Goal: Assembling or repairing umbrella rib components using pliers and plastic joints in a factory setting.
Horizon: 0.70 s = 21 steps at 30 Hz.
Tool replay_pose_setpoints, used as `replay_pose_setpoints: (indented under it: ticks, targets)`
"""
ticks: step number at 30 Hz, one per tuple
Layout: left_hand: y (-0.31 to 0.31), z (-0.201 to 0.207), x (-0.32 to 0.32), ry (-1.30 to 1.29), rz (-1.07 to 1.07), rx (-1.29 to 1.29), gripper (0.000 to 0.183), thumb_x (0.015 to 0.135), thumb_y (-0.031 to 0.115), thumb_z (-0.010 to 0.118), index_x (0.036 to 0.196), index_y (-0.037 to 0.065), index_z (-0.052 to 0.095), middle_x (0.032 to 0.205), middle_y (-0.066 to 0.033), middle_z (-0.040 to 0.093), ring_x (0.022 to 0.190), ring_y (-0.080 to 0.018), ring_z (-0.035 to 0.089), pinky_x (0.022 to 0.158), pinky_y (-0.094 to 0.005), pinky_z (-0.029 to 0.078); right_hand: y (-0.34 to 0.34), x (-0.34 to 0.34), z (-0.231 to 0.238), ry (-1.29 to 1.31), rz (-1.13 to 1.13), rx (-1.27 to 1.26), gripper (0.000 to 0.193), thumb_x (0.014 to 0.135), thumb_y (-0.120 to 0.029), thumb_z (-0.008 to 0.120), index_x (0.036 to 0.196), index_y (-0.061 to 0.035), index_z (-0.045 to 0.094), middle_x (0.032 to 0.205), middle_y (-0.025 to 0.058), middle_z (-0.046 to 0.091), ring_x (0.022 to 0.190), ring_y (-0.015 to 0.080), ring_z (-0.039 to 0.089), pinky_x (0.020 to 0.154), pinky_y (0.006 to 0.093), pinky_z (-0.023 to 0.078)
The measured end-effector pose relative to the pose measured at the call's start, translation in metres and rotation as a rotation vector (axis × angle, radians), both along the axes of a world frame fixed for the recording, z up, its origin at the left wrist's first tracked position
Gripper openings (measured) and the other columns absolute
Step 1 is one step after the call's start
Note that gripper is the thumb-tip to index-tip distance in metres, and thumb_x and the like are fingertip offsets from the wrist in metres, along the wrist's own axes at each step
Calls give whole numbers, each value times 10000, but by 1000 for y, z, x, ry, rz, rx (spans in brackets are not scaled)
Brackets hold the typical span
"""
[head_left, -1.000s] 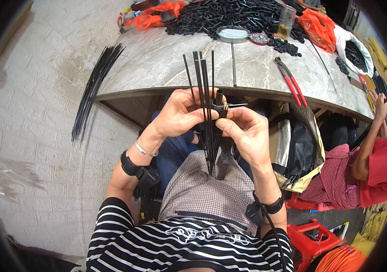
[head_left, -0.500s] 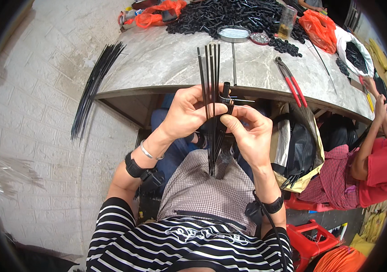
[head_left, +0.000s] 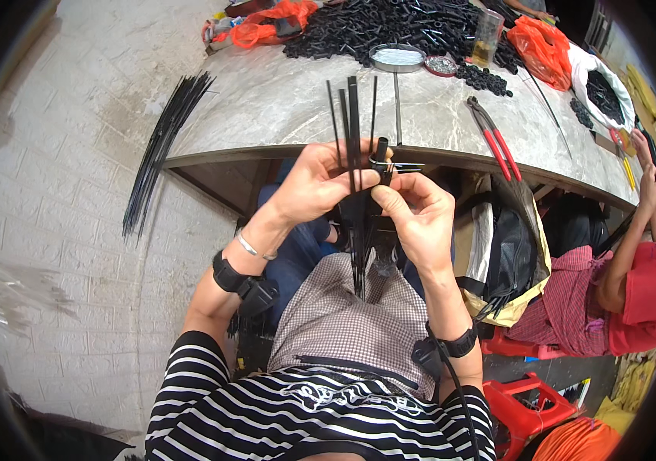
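Several thin black rods [head_left: 353, 127] stand upright in front of me, held near the middle by my closed left hand [head_left: 314, 183]. A short black tube fitting [head_left: 382, 150] sticks up between my hands, with thin shiny metal pieces [head_left: 409, 167] crossing it. My left thumb and fingers grip beside that fitting. Just below it, my right hand [head_left: 420, 215] pinches its lower part with thumb and forefinger; the exact contact is partly hidden. The rods' lower ends hang over my checked apron [head_left: 343, 330].
A marbled table [head_left: 266, 107] bears a heap of black fittings [head_left: 389, 27], a round dish [head_left: 396, 57] and red-handled cutters [head_left: 497, 142]. Black rods [head_left: 163, 154] overhang its left end. At right are a bag [head_left: 508, 253], a red stool [head_left: 528, 407] and a co-worker's arm [head_left: 620, 246].
The upright rods have shifted, some bunching together and one standing apart. Both my hands have moved slightly, the right one a little left and up. The co-worker's hand at right has moved too.
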<state>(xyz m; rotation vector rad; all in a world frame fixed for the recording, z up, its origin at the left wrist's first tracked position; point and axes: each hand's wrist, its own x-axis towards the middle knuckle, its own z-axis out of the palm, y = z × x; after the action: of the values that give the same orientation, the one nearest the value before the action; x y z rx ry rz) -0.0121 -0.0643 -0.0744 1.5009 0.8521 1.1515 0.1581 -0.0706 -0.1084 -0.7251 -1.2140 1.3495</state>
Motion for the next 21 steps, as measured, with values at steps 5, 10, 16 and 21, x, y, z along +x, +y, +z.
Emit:
replay_pose_setpoints:
  ticks: [5,10,16,21]
  targets:
    - [-7,-3,14,-50,58,71,381,854,36,637,1219,-31,547,1027,-98,663,988,-160,616,907,-295,472,1,6,6,-27,-46,39,143,796,-78,743,801,21,640,723,16,640,638,35,558,555,173,456]
    - [-7,0,11,-22,43,30,374,854,31,635,1213,-29,551,1027,-106,664,982,-172,622,895,-304,486,0,8,7,18,26,-42,129,786,-65,744,844,18,664,708,28,649,601,48,577,524,176,471]
    - [-5,-1,3,-43,-52,47,352,873,12,595,1221,-25,554,1050,-83,661,979,-136,611,906,-278,471,3,14,11,-23,143,-97,111,780,-69,743,849,0,691,709,27,654,596,53,587,532,183,486]
    - [-5,-1,9,-52,-3,50,350,871,5,590,1218,-25,556,1054,-85,662,981,-136,613,899,-275,473,2,14,11,-44,93,-54,98,780,-70,741,834,-2,694,704,25,652,607,51,588,538,184,485]
